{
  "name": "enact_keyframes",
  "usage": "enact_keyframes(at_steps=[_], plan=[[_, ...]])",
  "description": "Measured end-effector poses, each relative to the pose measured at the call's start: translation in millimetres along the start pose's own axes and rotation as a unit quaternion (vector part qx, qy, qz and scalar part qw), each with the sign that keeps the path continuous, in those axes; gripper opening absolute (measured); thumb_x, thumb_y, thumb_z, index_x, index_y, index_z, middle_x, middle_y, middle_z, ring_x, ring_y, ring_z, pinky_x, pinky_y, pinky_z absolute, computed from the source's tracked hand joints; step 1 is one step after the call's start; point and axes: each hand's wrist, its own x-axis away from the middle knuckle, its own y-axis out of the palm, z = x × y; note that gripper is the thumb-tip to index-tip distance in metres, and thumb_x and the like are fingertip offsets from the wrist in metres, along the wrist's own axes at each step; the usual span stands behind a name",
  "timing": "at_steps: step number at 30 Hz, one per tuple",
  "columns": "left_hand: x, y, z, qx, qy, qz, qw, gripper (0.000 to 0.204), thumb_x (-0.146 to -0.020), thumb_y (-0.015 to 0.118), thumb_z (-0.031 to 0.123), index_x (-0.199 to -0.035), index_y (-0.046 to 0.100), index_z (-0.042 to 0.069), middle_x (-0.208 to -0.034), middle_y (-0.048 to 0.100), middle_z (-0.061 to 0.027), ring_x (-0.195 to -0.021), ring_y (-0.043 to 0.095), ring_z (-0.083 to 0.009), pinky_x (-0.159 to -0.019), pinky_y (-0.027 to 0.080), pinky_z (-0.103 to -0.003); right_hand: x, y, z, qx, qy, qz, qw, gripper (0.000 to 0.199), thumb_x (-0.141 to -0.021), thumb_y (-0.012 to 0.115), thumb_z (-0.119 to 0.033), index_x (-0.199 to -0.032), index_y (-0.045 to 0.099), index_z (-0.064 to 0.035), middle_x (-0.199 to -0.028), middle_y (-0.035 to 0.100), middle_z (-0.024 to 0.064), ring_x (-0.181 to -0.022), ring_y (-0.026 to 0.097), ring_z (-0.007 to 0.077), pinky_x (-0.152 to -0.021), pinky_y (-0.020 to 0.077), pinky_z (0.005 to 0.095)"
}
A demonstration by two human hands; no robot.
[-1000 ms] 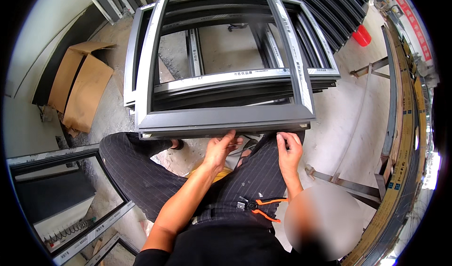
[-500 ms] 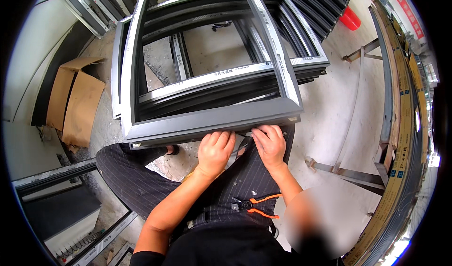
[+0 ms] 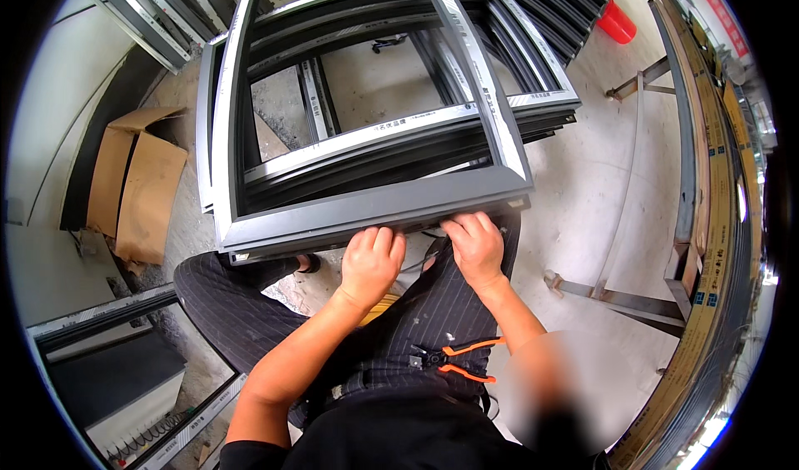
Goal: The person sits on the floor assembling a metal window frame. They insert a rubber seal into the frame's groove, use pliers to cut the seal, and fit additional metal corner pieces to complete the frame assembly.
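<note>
A dark grey window frame [image 3: 374, 205] lies tilted over a stack of similar frames, its near bar above my knees. My left hand [image 3: 371, 263] is closed at the outer edge of that bar, fingers bent against it. Close to its right, my right hand [image 3: 477, 250] grips the same edge, thumb and fingertips pressed together. The fingertips are partly tucked under the bar, so any small thing in them is hidden. Pliers with orange handles [image 3: 466, 373] rest on my lap, jaws to the left.
Under the tilted frame lie several stacked frames [image 3: 549, 98]. An open cardboard box [image 3: 150, 195] stands on the left, above another frame [image 3: 200, 416] on the floor. Dark profiles [image 3: 574, 8] and a red bucket [image 3: 617, 22] are behind; a metal rack [image 3: 620, 303] stands to the right.
Both hands stay at the near bar; my left hand has shifted slightly left and the right hand slightly up. The pliers still lie on my lap.
</note>
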Motion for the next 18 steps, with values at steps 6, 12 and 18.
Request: enact_keyframes(at_steps=[6, 12, 18], plan=[[-0.9, -5.9, -1.1, 0.014, 0.004, -0.010, 1.000, 0.023, -0.071, 0.060, 0.015, -0.093, 0.063, 0.009, -0.076, 0.048, -0.0016, -0.073, 0.052, -0.0175, -0.063, 0.044, -0.030, 2.3, 1.7, 1.9, -0.019, 0.007, 0.007, 1.000, 0.019, -0.067, 0.065, -0.005, -0.084, 0.068, -0.0088, -0.083, 0.061, 0.0021, -0.076, 0.058, 0.0222, -0.064, 0.0511, 0.0327], [-3.2, -4.3, 2.0, 0.007, 0.037, -0.005, 0.999, 0.034, -0.071, 0.060, 0.016, -0.103, 0.067, 0.006, -0.076, 0.044, -0.0001, -0.072, 0.049, -0.0153, -0.061, 0.041, -0.028, 2.6, 3.0, 0.4, -0.036, 0.009, 0.017, 0.999, 0.020, -0.066, 0.065, -0.003, -0.085, 0.068, -0.0074, -0.083, 0.061, 0.0032, -0.074, 0.058, 0.0231, -0.063, 0.0515, 0.0332], [-1.3, 0.2, 8.6, -0.009, 0.053, -0.017, 0.998, 0.035, -0.072, 0.061, 0.013, -0.103, 0.066, -0.002, -0.079, 0.045, -0.0017, -0.075, 0.049, -0.0160, -0.063, 0.041, -0.028, 2.5, 1.9, -0.5, -0.040, 0.006, 0.012, 0.999, 0.021, -0.066, 0.064, -0.002, -0.086, 0.068, -0.0073, -0.082, 0.059, 0.0038, -0.074, 0.058, 0.0237, -0.062, 0.0508, 0.0339]])
